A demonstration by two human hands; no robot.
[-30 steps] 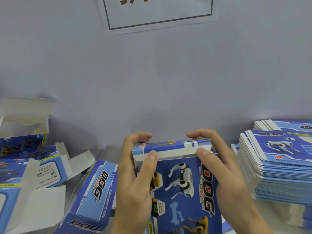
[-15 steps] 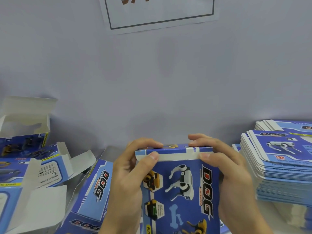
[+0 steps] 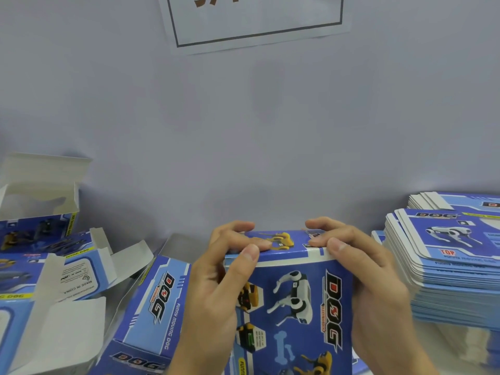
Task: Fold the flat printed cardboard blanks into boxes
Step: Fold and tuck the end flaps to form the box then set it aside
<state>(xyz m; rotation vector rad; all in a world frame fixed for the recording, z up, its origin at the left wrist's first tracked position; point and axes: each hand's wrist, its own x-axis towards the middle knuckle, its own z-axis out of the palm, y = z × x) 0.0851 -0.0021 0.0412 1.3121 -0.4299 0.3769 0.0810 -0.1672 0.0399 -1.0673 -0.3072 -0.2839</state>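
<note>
Both hands, left [image 3: 216, 290] and right [image 3: 378, 288], curled round box [image 3: 295, 301]: light, thin card, easily creased; best held at corners.

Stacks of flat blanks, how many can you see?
2: the front stack at the right edge beside the right hand, and a back stack behind it against the wall. Others may lie out of frame.

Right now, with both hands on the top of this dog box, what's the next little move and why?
Probably press the top flap fully down and tuck its white edge in. Both the left hand and right hand grip the box, fingers over the flap, yet a white strip still shows along the front edge.
</note>
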